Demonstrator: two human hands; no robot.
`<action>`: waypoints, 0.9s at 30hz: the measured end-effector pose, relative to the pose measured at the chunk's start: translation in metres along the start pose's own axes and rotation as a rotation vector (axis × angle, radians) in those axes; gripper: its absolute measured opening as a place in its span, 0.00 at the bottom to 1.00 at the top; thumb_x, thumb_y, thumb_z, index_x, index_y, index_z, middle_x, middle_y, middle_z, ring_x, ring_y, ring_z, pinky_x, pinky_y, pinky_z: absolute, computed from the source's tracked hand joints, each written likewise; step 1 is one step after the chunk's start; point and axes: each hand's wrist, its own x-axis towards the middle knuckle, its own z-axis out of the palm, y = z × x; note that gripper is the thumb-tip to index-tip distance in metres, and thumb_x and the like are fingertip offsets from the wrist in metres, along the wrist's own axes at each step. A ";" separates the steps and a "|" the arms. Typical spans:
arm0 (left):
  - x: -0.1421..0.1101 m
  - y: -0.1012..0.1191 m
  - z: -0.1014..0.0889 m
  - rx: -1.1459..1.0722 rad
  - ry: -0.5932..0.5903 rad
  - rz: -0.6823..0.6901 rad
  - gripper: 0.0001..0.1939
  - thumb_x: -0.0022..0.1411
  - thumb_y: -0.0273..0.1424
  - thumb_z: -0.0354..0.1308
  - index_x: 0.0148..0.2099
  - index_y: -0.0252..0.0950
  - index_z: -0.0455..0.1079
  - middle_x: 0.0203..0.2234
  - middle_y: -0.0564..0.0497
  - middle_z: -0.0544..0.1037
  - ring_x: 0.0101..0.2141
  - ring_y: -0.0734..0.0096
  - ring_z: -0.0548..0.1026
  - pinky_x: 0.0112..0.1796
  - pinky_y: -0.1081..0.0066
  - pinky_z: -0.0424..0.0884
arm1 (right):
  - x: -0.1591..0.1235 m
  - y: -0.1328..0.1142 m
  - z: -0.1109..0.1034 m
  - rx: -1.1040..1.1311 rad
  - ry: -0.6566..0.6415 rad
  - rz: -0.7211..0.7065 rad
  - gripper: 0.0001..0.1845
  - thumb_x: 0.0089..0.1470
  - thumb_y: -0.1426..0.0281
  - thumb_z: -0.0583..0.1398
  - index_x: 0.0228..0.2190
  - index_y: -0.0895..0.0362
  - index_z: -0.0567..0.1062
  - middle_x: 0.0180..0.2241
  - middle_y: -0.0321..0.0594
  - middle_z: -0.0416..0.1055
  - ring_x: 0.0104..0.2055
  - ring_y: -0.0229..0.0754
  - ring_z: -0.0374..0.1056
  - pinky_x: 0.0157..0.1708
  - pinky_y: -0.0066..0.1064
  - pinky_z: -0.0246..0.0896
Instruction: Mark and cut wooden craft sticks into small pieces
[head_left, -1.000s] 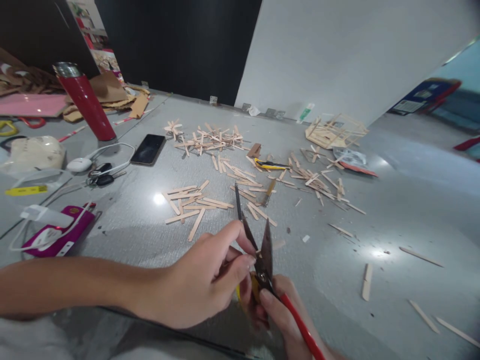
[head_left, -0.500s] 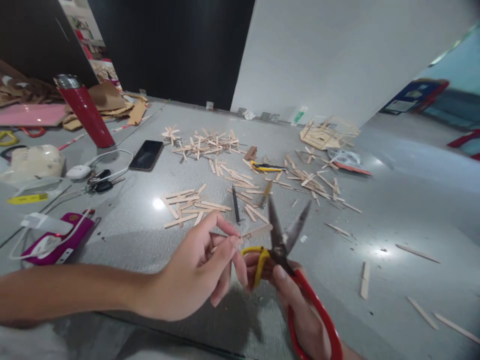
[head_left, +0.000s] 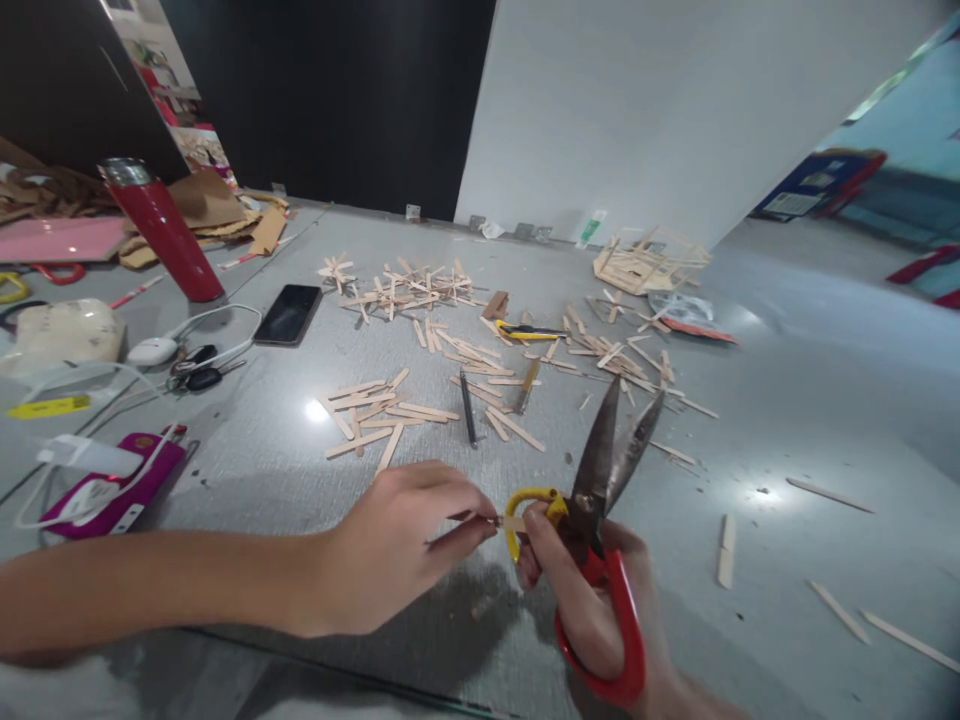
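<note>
My left hand (head_left: 405, 550) pinches one end of a short popsicle stick (head_left: 514, 523) between thumb and fingertips. The other end of the stick sits under the thumb of my right hand (head_left: 577, 590). Around that hand hang the scissors (head_left: 589, 500), one handle red and one yellow, their dark blades part-way apart and pointing up and away from me. The blades do not touch the stick. Beyond my hands lie loose popsicle sticks (head_left: 367, 405), a black pen-like tool (head_left: 468, 408) and a yellow utility knife (head_left: 529, 331).
On the left are a purple power strip (head_left: 142, 490), keys (head_left: 202, 378), a phone (head_left: 289, 314) and a red flask (head_left: 161, 230). A stick frame model (head_left: 649, 265) stands at the back right. Several sticks (head_left: 726, 552) lie scattered on the right.
My right hand has turned the scissors and brought its thumb onto the stick. My left hand has rolled over, palm down, with the stick now lower and level between both hands.
</note>
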 end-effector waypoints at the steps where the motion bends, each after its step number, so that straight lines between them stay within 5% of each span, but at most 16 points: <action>1: -0.001 -0.002 0.001 0.047 0.017 0.061 0.06 0.72 0.24 0.61 0.39 0.33 0.76 0.33 0.49 0.83 0.34 0.70 0.79 0.38 0.74 0.72 | 0.000 -0.002 0.000 -0.003 0.007 0.003 0.30 0.64 0.46 0.60 0.20 0.54 0.72 0.16 0.37 0.67 0.19 0.40 0.64 0.18 0.29 0.58; 6: -0.005 -0.006 0.005 0.278 0.062 0.248 0.07 0.74 0.24 0.57 0.41 0.32 0.75 0.32 0.49 0.83 0.33 0.67 0.80 0.38 0.69 0.73 | 0.002 -0.009 0.002 -0.038 0.020 -0.043 0.31 0.61 0.44 0.61 0.19 0.54 0.71 0.15 0.37 0.67 0.18 0.40 0.65 0.18 0.29 0.62; 11: -0.007 -0.004 0.007 0.360 0.073 0.281 0.08 0.73 0.22 0.55 0.39 0.33 0.74 0.30 0.49 0.83 0.30 0.67 0.80 0.36 0.68 0.73 | 0.001 -0.004 0.004 -0.127 0.061 -0.149 0.26 0.64 0.57 0.60 0.16 0.53 0.69 0.15 0.36 0.67 0.18 0.39 0.66 0.21 0.29 0.63; 16: -0.008 -0.006 0.008 0.296 -0.020 0.129 0.08 0.69 0.21 0.59 0.35 0.36 0.73 0.28 0.53 0.82 0.29 0.70 0.80 0.36 0.72 0.73 | -0.003 0.004 0.006 -0.178 0.005 -0.160 0.25 0.66 0.61 0.59 0.18 0.54 0.70 0.16 0.35 0.66 0.18 0.39 0.65 0.19 0.29 0.58; 21: -0.008 -0.003 0.007 0.320 -0.064 0.080 0.08 0.72 0.22 0.51 0.39 0.36 0.69 0.31 0.49 0.80 0.30 0.67 0.77 0.34 0.69 0.71 | -0.004 0.004 0.004 -0.130 -0.015 -0.096 0.28 0.67 0.57 0.60 0.17 0.53 0.68 0.16 0.36 0.65 0.20 0.39 0.63 0.21 0.30 0.61; 27: -0.001 0.008 -0.005 0.136 -0.134 -0.265 0.10 0.75 0.30 0.45 0.39 0.38 0.64 0.24 0.54 0.73 0.24 0.69 0.71 0.28 0.71 0.63 | -0.005 0.004 0.000 -0.127 0.007 -0.044 0.30 0.64 0.52 0.63 0.15 0.52 0.70 0.16 0.38 0.68 0.20 0.42 0.66 0.23 0.33 0.66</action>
